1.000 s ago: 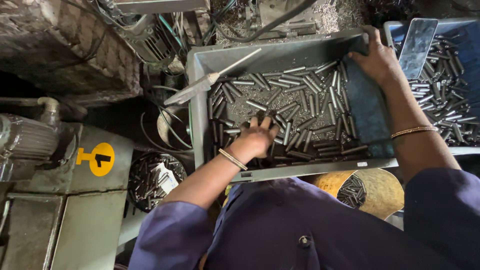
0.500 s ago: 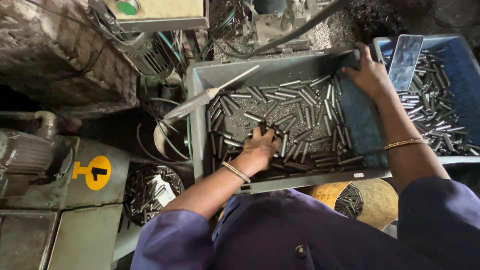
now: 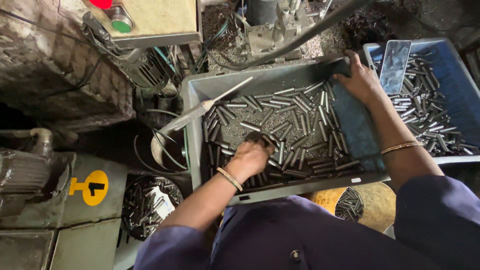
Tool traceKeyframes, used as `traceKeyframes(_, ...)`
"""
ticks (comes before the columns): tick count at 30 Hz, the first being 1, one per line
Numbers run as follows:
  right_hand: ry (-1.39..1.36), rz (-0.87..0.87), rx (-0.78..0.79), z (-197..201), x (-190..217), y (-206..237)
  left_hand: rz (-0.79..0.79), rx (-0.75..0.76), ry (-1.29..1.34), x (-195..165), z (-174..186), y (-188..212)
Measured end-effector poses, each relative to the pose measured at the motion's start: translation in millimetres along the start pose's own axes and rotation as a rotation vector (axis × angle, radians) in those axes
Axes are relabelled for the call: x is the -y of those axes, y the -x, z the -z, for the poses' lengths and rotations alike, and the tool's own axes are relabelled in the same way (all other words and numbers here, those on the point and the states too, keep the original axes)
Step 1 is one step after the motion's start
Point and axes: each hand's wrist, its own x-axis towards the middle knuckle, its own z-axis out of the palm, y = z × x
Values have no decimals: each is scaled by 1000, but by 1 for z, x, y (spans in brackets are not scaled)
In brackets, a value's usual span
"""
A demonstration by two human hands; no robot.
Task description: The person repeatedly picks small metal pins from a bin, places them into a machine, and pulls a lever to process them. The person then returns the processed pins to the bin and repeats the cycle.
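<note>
A grey plastic crate point(image 3: 195, 90) in front of me holds several short dark metal rods point(image 3: 290, 115). My left hand point(image 3: 251, 155) reaches into the crate near its front left, fingers curled over a few rods. My right hand point(image 3: 361, 80) grips the crate's far right corner rim. Both wrists wear thin bangles. A long pointed metal tool point(image 3: 200, 111) rests across the crate's left wall.
A blue crate point(image 3: 465, 90) with more rods and a flat metal scoop point(image 3: 395, 65) sits to the right. A round bin of rods point(image 3: 147, 202) lies at lower left, beside a green machine housing point(image 3: 60, 210). A control box with a green button point(image 3: 120, 24) stands at top left.
The camera view has shifted, so the crate sits lower in frame. My left hand has stayed among the rods, closing more over them. My right hand keeps its hold on the crate's far corner.
</note>
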Motion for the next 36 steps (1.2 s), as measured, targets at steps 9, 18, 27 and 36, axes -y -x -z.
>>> traceKeyframes(9,-759,5,-205,24,47,-69,16,286,-58,-15,27,2)
traceKeyframes(18,-735,233,-556,15,121,-148,-79,189,-24,-7,9,-4)
traceKeyframes(27,-1582,-43,-511,14,137,-163,-128,117,-5,-2,17,-6)
traceKeyframes(36,-1641,412,-451,0,127,-151,-30,329,-24,1,20,-19)
